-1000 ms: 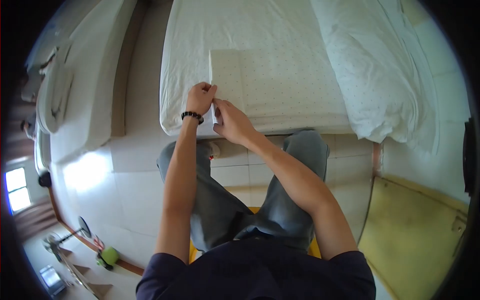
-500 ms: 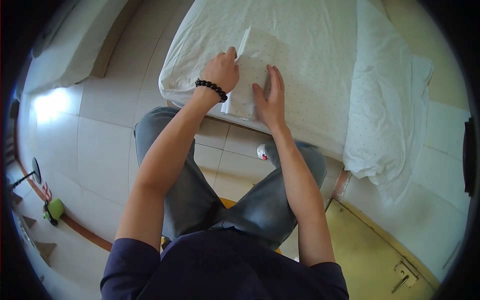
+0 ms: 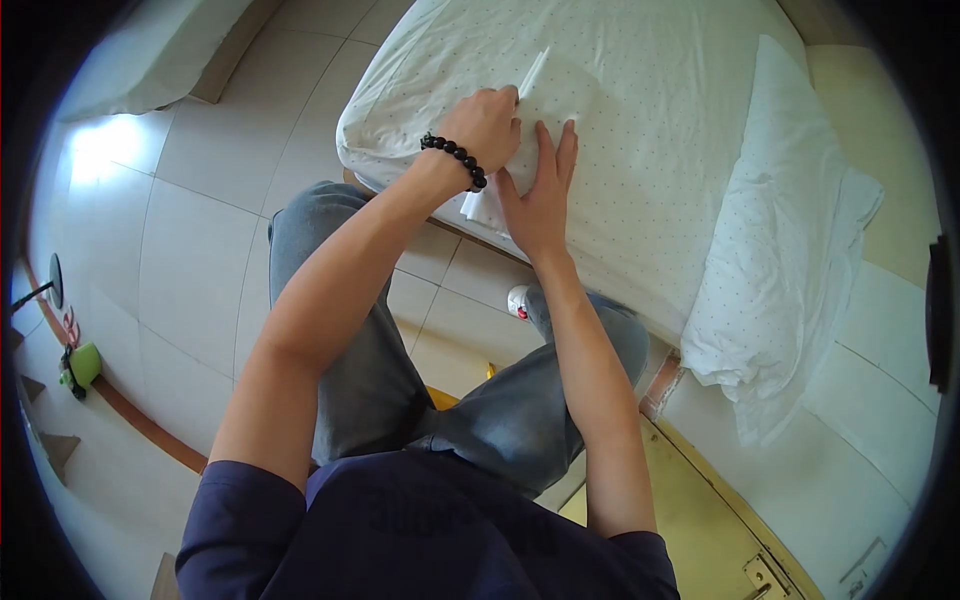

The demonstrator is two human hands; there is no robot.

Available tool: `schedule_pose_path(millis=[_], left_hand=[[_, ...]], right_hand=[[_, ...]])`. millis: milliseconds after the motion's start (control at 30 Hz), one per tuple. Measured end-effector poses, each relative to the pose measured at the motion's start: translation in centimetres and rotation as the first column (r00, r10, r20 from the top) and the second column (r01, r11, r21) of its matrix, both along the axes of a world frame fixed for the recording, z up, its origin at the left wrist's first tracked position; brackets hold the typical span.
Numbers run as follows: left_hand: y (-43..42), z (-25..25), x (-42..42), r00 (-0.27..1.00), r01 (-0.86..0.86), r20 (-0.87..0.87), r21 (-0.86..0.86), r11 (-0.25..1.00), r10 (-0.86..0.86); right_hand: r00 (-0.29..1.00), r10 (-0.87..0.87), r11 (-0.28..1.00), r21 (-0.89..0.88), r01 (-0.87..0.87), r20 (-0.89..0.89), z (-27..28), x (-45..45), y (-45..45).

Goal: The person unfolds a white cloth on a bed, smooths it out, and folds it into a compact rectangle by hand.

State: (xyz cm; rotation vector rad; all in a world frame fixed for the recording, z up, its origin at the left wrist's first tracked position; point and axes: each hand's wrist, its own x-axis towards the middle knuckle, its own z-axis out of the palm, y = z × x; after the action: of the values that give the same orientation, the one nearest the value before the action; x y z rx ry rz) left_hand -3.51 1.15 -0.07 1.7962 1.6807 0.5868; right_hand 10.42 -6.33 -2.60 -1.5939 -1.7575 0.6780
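A folded white cloth with small dots [image 3: 568, 92] lies near the front edge of the bed, its layered left side standing up slightly. My left hand [image 3: 484, 130], with a black beaded bracelet [image 3: 455, 153] on its wrist, is closed over that left side with curled fingers; the fingertips are partly hidden. Close beside it, my right hand [image 3: 540, 195] lies on the cloth with fingers stretched and thumb spread. Both hands cover much of the cloth's near part.
The bed's dotted white sheet [image 3: 660, 150] spreads beneath the cloth. A bunched white pillow or quilt [image 3: 765, 250] lies at the right. My knees are by the bed edge, above a tiled floor [image 3: 195, 245]. A yellow door [image 3: 690, 500] is at lower right.
My left hand has shifted right over the cloth, nearer my right hand, and its fingers are more curled. My right hand stays on the cloth. The whole view has turned slightly.
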Motion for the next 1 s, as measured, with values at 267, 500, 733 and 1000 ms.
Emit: schedule_pose_path(millis=[267, 500, 733, 1000], left_hand=[[1.3, -0.9, 0.2, 0.992, -0.054, 0.118, 0.109, 0.993, 0.041], [2.6, -2.1, 2.1, 0.943, -0.121, 0.334, 0.341, 0.932, 0.0], [5.5, -5.8, 3.2, 0.996, 0.067, 0.012, 0.529, 0.846, -0.086], [7.0, -5.4, 2.6, 0.997, 0.031, 0.047, 0.503, 0.864, -0.063]], right_hand=[[0.912, -0.098, 0.995, -0.038, 0.09, -0.398, -1.3, 2.0, 3.9], [0.904, -0.105, 0.994, -0.03, 0.101, -0.414, -1.7, 1.8, 5.4], [0.88, -0.133, 0.99, -0.027, 0.135, -0.457, -1.7, 3.0, 8.6], [0.876, -0.143, 0.989, -0.033, 0.144, -0.461, -1.8, 3.1, 10.1]])
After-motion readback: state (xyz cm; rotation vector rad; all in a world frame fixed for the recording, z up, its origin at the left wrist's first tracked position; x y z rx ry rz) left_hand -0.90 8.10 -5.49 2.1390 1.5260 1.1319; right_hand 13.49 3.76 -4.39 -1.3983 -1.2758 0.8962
